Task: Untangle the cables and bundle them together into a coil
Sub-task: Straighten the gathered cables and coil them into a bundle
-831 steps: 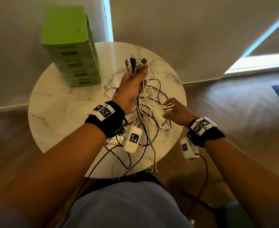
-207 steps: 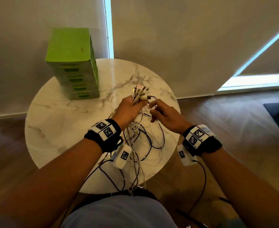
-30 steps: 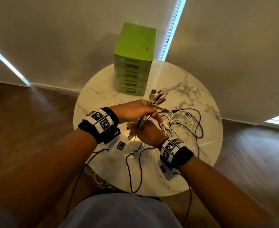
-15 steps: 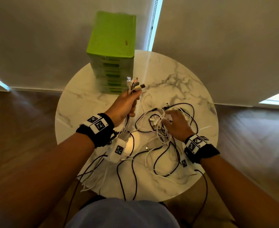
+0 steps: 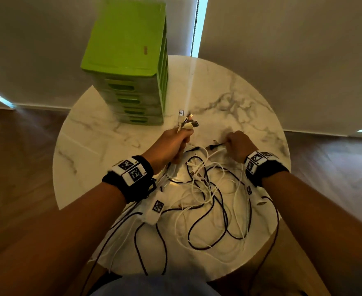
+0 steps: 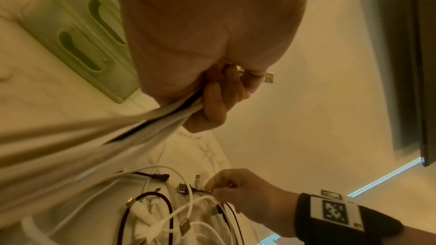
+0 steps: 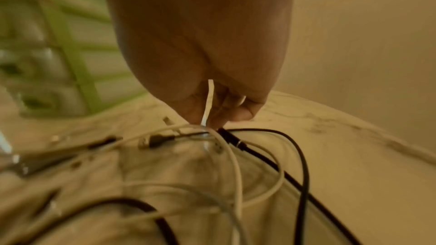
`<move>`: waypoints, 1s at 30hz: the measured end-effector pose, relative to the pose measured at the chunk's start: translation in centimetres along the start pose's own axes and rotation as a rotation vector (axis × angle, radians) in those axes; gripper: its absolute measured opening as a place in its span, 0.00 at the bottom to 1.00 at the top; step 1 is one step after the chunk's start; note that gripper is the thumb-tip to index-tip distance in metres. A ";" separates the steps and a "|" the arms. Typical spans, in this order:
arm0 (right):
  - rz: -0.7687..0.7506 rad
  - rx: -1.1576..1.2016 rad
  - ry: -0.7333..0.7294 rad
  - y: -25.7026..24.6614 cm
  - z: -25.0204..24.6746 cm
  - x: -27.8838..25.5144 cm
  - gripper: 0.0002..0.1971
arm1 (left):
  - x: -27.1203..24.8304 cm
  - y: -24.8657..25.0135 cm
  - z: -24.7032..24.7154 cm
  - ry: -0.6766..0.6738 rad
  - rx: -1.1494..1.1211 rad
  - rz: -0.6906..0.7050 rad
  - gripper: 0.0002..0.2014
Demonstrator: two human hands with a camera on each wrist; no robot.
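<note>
While the left hand point(image 5: 171, 146) keeps its grip clamped on the gathered plug ends point(image 5: 186, 120), head view shows the right hand point(image 5: 238, 146) has shifted since half a second ago: it was down in the middle of the tangle, now it sits at the far edge of it, fingers curled narrow on a strand with a dark plug end poking out toward the left hand. Loose cables point(image 5: 207, 201), black and white, sprawl on the marble surface point(image 5: 229, 86) between both wrists, some hanging off the near edge. Green drawer unit point(image 5: 128, 67) stands at the back, untouched.

Left wrist view: left hand point(image 6: 212, 62) wraps a flat sheaf of white strands plus one black, a metal plug showing past the fingers. Below, right hand point(image 6: 245, 191) pinches a thin dark lead near a USB plug point(image 6: 181, 188).

Right wrist view: blurred. Right hand point(image 7: 212, 62) fingertips pinch a white strand point(image 7: 207, 103) just above the surface, black and white loops crossing right under it. Whether the dark lead is in the same pinch, cannot tell here.

Meaning, my read: it's fishing out free ends. Strands still cross, coiling not started.
</note>
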State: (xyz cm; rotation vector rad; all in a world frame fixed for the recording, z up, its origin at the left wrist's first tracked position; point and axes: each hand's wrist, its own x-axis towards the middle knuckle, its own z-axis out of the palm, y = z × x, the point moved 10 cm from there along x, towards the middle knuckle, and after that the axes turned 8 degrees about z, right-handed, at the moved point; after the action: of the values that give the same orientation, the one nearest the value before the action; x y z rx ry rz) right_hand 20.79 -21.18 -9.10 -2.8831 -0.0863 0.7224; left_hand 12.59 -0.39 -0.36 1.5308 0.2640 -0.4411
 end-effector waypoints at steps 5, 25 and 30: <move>-0.029 -0.255 0.074 -0.3 0.8 0.9 0.14 | 0.4 -0.5 0.0 0.025 -0.021 0.003 0.14; -0.216 1.096 0.173 -12.5 -8.7 -11.8 0.06 | -1.5 -0.5 -0.8 0.268 -0.441 0.109 0.05; -0.214 1.025 0.188 -15.2 -5.7 -15.7 0.06 | -4.1 0.7 -0.3 0.158 -0.437 0.205 0.33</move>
State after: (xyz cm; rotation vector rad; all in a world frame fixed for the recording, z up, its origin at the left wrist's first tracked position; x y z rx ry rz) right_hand 9.46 -8.61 5.77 -1.9010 0.0056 0.2998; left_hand 9.25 0.34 1.99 1.1486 0.3000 -0.0890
